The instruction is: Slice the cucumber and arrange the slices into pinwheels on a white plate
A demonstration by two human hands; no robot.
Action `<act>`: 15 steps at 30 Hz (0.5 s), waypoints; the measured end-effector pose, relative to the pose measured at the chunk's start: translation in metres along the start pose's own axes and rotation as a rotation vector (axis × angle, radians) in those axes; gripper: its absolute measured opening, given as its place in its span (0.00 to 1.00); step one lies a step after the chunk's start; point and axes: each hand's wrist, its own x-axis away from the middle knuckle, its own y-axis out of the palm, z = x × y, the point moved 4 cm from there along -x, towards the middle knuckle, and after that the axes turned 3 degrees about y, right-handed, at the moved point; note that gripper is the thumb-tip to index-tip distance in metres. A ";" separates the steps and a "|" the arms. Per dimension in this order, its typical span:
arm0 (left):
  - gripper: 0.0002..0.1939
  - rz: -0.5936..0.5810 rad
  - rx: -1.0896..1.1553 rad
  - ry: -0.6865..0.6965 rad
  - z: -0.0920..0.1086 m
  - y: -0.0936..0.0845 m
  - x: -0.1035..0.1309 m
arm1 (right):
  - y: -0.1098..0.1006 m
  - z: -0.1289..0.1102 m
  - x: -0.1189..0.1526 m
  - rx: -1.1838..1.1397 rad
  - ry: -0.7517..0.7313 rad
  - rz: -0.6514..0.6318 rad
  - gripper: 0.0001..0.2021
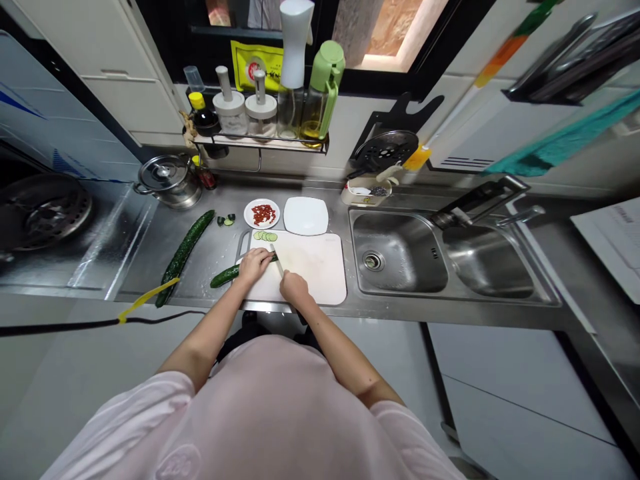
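Kitchen: steel double sink [405, 260], lidded pot [170, 181], dark pan [37, 210], seasoning jars [232, 115], cutting board [323, 273] on counter [143, 257].

We face a black-framed window [326, 19] above a steel counter [143, 263], pale cabinetry [113, 43] left, glossy light floor [387, 353] below.

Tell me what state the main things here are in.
Left hand: holding the cut cucumber
Right hand: gripping the knife
Knife: blade at the cucumber's end
Cut cucumber: partly sliced
Slices: overlapping on the board
Long cucumber: looks uncut
Round plate: holding red pieces
Pot: lidded
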 end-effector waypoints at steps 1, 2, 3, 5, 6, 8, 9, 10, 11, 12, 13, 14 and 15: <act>0.13 -0.002 0.005 -0.002 0.000 0.000 0.000 | 0.002 0.002 0.002 0.005 0.000 0.001 0.13; 0.13 -0.002 0.008 -0.004 0.000 0.000 0.000 | 0.003 0.003 0.004 0.010 0.001 0.004 0.12; 0.13 -0.001 0.008 -0.003 0.000 0.000 0.000 | 0.005 0.004 0.006 0.014 0.001 0.009 0.12; 0.14 0.001 0.008 0.002 0.000 0.000 0.000 | 0.006 0.005 0.008 0.018 0.002 0.016 0.12; 0.14 0.002 0.008 0.005 0.000 0.000 0.000 | 0.007 0.005 0.008 0.017 0.003 0.013 0.12; 0.14 -0.001 0.009 0.006 0.000 0.000 0.000 | 0.006 0.004 0.006 0.013 0.011 0.000 0.12; 0.14 -0.004 0.011 0.003 0.000 0.000 0.000 | 0.005 0.003 0.005 0.010 0.015 -0.007 0.12; 0.13 -0.006 0.012 -0.002 0.000 0.001 0.000 | 0.005 0.002 0.003 0.007 0.017 -0.012 0.12; 0.13 -0.007 0.014 -0.007 0.000 0.001 0.000 | 0.004 0.000 0.001 0.003 0.017 -0.012 0.12; 0.13 -0.008 0.015 -0.011 -0.001 0.001 0.000 | 0.003 -0.001 -0.001 0.000 0.017 -0.010 0.12; 0.13 -0.008 0.015 -0.014 -0.001 0.002 0.001 | 0.002 -0.002 -0.003 -0.003 0.018 -0.009 0.13; 0.13 -0.009 0.015 -0.015 -0.001 0.002 0.001 | 0.001 -0.003 -0.005 -0.005 0.018 -0.009 0.13; 0.13 -0.009 0.014 -0.016 -0.002 0.002 0.001 | 0.001 -0.004 -0.007 -0.006 0.020 -0.009 0.13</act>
